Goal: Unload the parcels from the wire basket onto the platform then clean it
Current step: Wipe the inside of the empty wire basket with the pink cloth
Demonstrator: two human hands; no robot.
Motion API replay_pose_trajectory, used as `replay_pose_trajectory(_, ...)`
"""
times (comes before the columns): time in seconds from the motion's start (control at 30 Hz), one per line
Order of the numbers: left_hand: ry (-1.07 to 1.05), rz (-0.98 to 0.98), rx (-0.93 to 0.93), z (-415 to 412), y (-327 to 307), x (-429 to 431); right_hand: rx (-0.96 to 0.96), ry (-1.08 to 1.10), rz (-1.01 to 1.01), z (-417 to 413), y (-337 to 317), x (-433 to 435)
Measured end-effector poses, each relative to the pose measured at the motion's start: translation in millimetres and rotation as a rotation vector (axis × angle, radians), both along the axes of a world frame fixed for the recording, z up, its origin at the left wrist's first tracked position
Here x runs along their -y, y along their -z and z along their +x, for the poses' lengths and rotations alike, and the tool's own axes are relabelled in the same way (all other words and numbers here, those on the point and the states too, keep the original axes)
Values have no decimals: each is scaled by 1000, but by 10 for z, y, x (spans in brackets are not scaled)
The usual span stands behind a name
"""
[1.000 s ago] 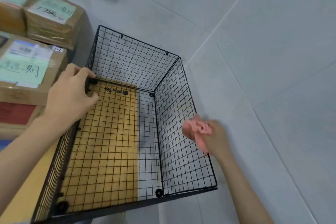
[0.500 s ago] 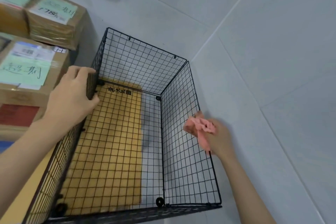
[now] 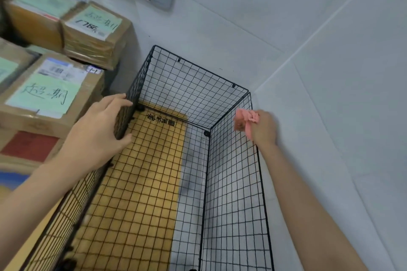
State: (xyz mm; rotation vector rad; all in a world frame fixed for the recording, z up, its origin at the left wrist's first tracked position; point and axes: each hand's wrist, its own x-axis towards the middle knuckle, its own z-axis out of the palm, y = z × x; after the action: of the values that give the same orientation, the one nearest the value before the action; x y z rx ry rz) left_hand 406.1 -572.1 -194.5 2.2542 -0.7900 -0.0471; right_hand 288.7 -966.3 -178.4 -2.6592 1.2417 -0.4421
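Basket, empty, looks light and flexy, best held by its stiffer top rim: left hand curls over its left side, right hand clutches a cloth at its right rim, parcels stacked just left, room corner just behind.

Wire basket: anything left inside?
No parcels inside the wire basket. Only a yellow board and grey floor show through its mesh bottom. The left hand hides part of the left wall; the near end is out of frame.
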Motion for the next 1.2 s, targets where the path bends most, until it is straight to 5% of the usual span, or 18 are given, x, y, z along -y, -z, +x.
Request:
replay_pose_trajectory(0.33,-17,-8,17,9,36,13,-147,-33,-226,778,18,595)
replay_pose_trajectory(0.67,-34,-28,15,65,98,-22,55,-8,141,828,-177,436)
replay_pose_trajectory(1.2,-78,-107,-66,44,50,3,76,-31,125,-802,-80,-778)
